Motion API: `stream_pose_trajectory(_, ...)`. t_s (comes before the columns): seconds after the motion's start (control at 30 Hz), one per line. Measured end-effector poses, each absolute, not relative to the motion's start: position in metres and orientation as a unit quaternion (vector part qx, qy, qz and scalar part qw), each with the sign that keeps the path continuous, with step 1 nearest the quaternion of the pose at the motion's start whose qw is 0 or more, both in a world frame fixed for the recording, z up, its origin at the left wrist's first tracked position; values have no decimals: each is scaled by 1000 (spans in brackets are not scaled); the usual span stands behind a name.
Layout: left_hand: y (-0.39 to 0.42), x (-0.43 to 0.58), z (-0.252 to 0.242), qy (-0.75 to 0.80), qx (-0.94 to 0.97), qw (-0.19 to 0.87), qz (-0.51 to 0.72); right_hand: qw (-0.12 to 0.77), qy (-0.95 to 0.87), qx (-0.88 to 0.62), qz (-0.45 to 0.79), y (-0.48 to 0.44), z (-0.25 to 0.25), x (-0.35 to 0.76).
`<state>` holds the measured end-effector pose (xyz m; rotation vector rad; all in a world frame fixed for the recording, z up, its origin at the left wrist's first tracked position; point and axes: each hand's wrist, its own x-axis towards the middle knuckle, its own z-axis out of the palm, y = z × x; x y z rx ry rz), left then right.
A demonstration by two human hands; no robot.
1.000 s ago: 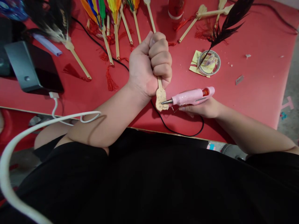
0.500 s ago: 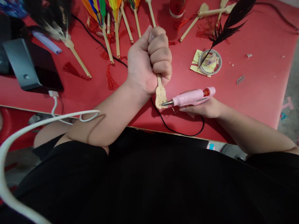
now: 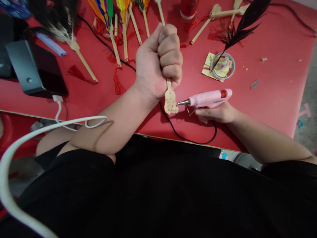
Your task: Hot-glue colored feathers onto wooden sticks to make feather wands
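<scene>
My left hand [image 3: 160,61] is closed in a fist around the thin shaft of a wooden fan handle [image 3: 170,100]. The handle's wide, flat end points toward me, with dark, shiny smears on its face. In my right hand [image 3: 218,114] is a pink glue gun [image 3: 209,98], its metal nozzle pointing left. The nozzle tip is just off the right edge of the handle's wide end. A black cord loops on the red table below my hands.
Feather fans [image 3: 119,19] with wooden handles and red tassels lie at the back left. A small round dish [image 3: 224,66] on yellow paper holds a black feather. A blade [image 3: 254,84] lies to its right. At left stand a dark box-shaped device [image 3: 34,67] and a white cable [image 3: 22,142].
The glue gun has moved up and to the right, taking its nozzle off the face of the wooden handle. My left hand has stayed nearly still.
</scene>
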<state>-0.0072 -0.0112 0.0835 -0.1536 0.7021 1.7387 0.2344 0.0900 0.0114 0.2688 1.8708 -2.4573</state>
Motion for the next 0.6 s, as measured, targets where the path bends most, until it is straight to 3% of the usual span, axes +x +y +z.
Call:
stream_pose_trajectory(0.33,-10,-12,89,303,-7,501,811,-2,616,135,-776,80,22,228)
stream_pose_trajectory(0.47,-12,-18,87,286,4,574,767,5,634,162,-756,79,24,230)
stream_pose_trajectory(0.6,-12,-18,84,305,-10,555,773,-10,625,149,-766,76,24,228)
